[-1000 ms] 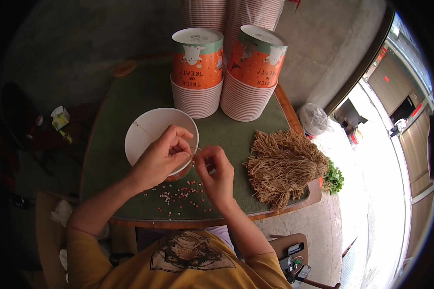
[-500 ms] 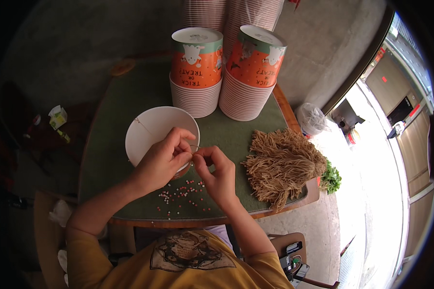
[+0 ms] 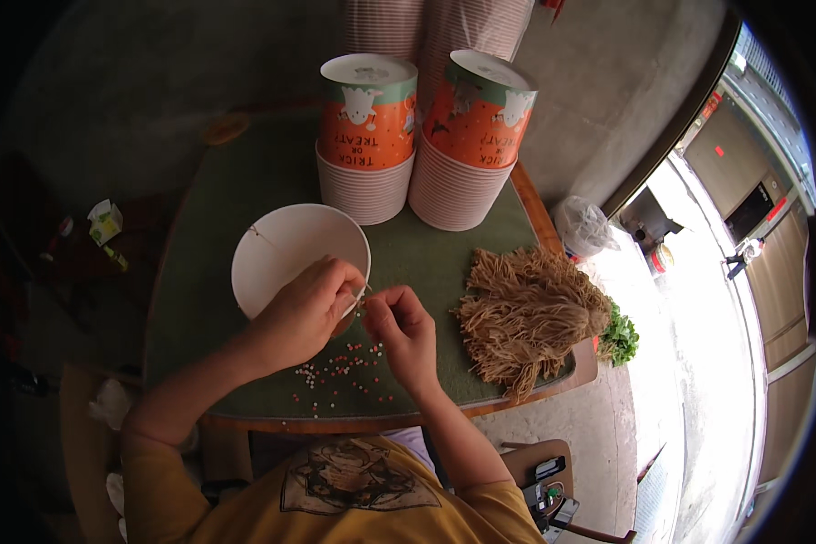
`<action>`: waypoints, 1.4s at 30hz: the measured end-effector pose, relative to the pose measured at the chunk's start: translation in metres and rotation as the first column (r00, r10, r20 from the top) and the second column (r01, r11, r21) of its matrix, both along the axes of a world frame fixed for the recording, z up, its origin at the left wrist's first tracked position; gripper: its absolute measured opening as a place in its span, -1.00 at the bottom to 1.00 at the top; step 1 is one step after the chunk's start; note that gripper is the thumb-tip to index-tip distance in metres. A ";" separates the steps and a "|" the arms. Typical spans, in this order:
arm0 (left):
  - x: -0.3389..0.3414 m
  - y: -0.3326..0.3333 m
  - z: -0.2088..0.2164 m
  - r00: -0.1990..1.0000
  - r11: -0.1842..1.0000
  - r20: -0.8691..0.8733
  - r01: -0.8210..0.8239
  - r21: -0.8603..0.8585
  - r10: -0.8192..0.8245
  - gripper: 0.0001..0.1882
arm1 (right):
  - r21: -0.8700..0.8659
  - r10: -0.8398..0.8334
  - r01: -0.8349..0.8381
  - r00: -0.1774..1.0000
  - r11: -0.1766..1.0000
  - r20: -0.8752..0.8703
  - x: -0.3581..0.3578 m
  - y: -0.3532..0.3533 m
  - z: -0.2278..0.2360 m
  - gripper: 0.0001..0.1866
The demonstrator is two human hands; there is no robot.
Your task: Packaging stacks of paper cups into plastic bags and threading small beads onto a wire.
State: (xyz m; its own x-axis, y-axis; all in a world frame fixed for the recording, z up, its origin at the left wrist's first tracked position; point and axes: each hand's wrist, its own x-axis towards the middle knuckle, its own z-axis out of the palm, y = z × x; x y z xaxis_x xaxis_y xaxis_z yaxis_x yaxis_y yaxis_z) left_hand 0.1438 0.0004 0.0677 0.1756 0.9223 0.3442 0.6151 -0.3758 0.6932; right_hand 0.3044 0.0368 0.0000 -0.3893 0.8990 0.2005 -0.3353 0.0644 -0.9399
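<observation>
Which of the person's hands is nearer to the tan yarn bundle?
Right. The right hand is left of the tan yarn bundle, not touching it; the left hand is farther left, by the open bucket.

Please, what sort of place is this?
Probably a home or small workshop: there is a green-covered table, tall stacks of buckets and a bundle of brown cords.

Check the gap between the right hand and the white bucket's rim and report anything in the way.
Partly, the left hand: in this view its fingers overlap the right rim of the white bucket, just beside the right hand. A thin strand also shows between the hands. Nothing else visible blocks that gap.
</observation>
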 end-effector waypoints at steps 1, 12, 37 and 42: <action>0.000 0.001 -0.002 0.993 0.988 -0.120 0.025 0.152 -0.007 -0.84 | 0.010 -0.005 0.005 1.000 1.000 0.018 0.001 -0.001 -0.002 -0.86; 0.006 -0.002 0.001 0.960 0.987 -0.275 -0.008 0.159 0.051 -0.73 | -0.003 0.019 -0.019 0.996 1.000 0.092 0.001 -0.011 -0.002 -0.86; 0.002 0.002 0.003 0.987 0.995 -0.159 0.008 0.095 0.007 -0.94 | 0.200 -0.015 -0.062 0.932 0.978 0.362 -0.003 -0.021 -0.001 -0.89; -0.002 0.002 0.004 0.986 0.997 -0.162 0.038 0.063 -0.028 -0.90 | 0.192 -0.122 0.056 0.928 0.980 0.352 -0.005 -0.024 0.004 -0.90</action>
State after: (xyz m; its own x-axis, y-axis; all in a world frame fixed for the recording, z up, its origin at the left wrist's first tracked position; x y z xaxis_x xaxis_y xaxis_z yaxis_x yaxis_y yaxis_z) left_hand 0.1421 0.0021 0.0717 0.2634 0.8916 0.3684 0.7031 -0.4389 0.5594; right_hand 0.2998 0.0132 0.0040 -0.3853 0.8963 0.2196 0.0384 0.2534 -0.9666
